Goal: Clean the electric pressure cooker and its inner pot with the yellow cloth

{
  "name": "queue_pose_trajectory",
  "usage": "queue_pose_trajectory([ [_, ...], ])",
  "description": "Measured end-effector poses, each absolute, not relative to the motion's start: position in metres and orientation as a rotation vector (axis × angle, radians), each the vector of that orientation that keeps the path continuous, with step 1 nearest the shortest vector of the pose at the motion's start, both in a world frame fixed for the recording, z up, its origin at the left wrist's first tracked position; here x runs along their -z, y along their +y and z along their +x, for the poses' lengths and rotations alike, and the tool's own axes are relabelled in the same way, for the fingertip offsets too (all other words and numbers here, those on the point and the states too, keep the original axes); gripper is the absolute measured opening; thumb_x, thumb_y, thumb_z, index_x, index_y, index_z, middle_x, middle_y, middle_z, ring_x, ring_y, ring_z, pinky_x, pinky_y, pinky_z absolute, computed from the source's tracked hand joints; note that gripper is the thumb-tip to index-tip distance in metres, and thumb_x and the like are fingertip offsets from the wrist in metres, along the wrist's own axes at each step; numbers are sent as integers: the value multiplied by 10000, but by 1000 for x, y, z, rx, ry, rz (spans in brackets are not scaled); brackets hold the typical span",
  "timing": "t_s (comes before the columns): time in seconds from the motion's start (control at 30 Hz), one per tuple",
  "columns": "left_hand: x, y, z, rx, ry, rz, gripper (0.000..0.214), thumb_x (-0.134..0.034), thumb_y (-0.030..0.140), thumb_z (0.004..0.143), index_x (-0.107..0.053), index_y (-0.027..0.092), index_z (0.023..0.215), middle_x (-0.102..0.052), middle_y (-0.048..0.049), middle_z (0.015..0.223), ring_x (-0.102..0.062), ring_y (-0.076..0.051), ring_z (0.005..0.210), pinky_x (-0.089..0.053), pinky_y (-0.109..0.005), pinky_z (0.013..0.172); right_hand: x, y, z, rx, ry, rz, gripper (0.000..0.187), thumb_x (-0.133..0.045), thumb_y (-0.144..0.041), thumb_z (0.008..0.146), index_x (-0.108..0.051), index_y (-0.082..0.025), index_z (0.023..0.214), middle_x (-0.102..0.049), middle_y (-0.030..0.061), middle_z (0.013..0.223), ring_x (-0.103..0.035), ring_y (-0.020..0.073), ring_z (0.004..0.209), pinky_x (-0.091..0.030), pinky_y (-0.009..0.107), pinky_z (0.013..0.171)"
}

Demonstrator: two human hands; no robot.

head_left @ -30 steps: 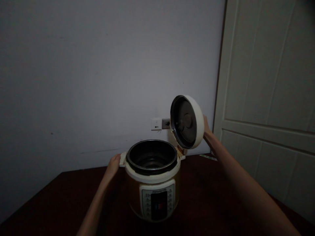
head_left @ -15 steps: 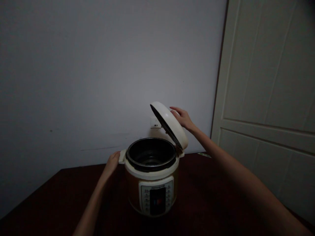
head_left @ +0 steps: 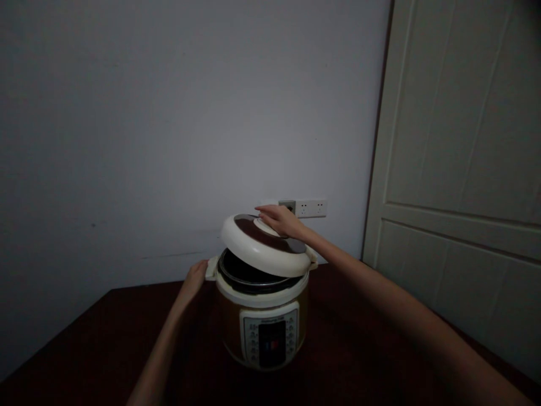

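Observation:
An electric pressure cooker (head_left: 228, 321) with a white rim and a front button panel (head_left: 270, 343) stands on a dark red table. Its white lid (head_left: 253, 251), hinged at the right, slants over the dark inner pot (head_left: 239, 273), with a gap at the left. On top of the lid, my right hand (head_left: 281, 220) is closed over the knob, which it partly covers; one finger sticks out to the left. At the cooker's left side my left hand (head_left: 196, 276) is wrapped round the side handle (head_left: 212, 268).
Wall sockets (head_left: 311, 208) sit behind the cooker on the pale wall. To the right rises a pale panelled door (head_left: 448, 169). The dark red tabletop (head_left: 105, 338) spreads out on both sides of the cooker.
The lid has swung down to the left from steeply raised, with my right hand moving along on it. More sockets now show behind. My left hand stays on the side handle.

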State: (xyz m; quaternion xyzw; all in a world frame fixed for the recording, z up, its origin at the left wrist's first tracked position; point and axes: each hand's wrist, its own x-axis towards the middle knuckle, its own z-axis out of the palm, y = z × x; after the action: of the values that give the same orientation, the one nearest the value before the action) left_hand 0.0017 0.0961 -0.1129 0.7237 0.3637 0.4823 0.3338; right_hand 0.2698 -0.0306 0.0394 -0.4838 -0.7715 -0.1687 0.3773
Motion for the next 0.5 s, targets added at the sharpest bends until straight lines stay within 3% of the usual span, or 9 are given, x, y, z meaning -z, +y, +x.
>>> queue_pose_trajectory([
  [0.5, 109, 92, 3, -1263, 980, 1902, 392, -380, 510, 637, -595, 183, 643, -666, -87, 702, -587, -252, 717, -461, -375, 740, -19, -33, 241, 533, -2228, -1363, 342, -433, -299, 932, -579, -201, 1225, -635, 98, 1182, -586, 213, 1054, -447, 322, 849],
])
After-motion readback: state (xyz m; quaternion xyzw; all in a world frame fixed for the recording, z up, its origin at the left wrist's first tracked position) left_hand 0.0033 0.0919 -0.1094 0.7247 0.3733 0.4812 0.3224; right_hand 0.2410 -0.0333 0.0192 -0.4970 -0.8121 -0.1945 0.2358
